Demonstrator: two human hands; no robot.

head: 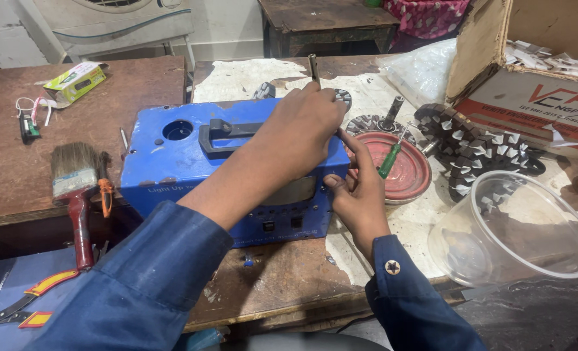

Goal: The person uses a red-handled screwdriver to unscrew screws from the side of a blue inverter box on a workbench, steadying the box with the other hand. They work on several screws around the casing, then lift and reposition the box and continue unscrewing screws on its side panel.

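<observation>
Blue metal box (172,162) with a black handle sits on the worn wooden bench (282,286), seen from the head camera. Left hand (302,133) reaches over its top, fingers closed round a thin dark metal rod (313,67) standing upright. Right hand (360,192) presses against the box's right end, fingers spread, gripping nothing visible. Just beside lie a red round lid (409,175) and a green-handled screwdriver (390,159).

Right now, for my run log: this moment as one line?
left hand: grips tool shaft atop blue box | right hand: fingers against box's right end | red lid: beside
</observation>
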